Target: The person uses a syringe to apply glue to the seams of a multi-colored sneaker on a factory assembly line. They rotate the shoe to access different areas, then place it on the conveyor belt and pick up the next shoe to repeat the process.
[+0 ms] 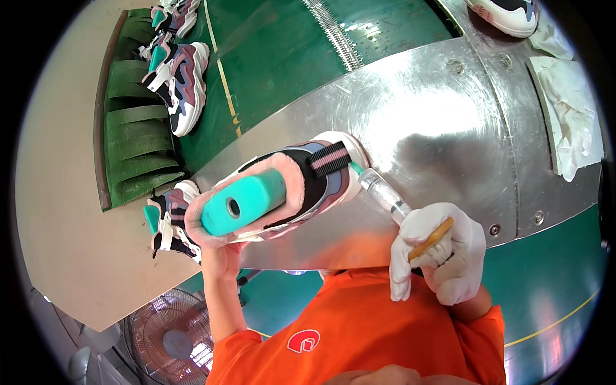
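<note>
You are gripping one pink, black and grey sneaker with a fuzzy pink collar [301, 186] from below with your bare left hand [221, 256]; your fingers are closing around its underside, mostly hidden behind the shoe, so you cannot see each one. A single turquoise plastic shoe last [247, 200] is sitting inside the sneaker, just above your left fingers, with one round hole facing you.

Your right hand [443, 253] is wearing one white fabric glove, and its fingers are curling tight around two tools: one clear, tube-shaped applicator with a teal tip [382, 190] and one thin wooden-handled brush [431, 239] lying across the gloved fingers. The applicator is pointing up and left from your right fingers, and its tip is touching the heel of the sneaker.

Beyond your fingertips one curved, shiny metal plate [436, 115] is spanning the green conveyor belt [276, 51]. Three more sneakers of the same colours are resting to the left: two [183, 83] well beyond your left fingers on the belt's edge, and one [168, 224] just beside your left hand. Another white-soled sneaker [507, 14] is lying far beyond your right fingers, near two crumpled white cloths [571, 109]. One round fan [170, 337] is standing below your left forearm.
</note>
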`<state>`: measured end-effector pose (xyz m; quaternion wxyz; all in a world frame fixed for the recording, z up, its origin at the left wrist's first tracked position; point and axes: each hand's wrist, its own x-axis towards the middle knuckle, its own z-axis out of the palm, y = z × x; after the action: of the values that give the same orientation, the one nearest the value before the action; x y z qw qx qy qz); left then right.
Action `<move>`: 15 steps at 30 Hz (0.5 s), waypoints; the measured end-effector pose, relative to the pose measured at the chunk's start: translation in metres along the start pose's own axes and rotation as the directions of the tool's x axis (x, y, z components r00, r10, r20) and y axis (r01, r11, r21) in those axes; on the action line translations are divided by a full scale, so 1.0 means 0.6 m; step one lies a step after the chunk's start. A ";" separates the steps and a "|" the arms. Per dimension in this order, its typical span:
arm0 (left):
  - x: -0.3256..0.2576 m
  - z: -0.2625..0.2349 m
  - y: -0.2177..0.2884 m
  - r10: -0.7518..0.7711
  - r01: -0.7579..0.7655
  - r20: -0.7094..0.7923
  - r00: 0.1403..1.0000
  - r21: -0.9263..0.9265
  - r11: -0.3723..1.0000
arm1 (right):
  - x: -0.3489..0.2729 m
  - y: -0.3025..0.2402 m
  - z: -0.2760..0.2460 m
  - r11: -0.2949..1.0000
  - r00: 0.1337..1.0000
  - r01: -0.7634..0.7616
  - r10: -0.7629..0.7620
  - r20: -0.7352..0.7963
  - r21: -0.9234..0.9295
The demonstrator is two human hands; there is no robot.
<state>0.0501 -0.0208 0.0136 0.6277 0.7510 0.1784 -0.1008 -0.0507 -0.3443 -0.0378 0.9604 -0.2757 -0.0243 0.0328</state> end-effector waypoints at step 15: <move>-0.103 0.011 -0.017 -0.136 0.144 0.168 0.976 -0.032 0.989 | -0.008 0.020 -0.001 0.999 0.999 0.000 -0.002 0.042 0.038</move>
<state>-0.0100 -0.0342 0.0264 0.6479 0.7117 0.1803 -0.2029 -0.0559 -0.3350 -0.0450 0.9648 -0.2565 -0.0440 0.0385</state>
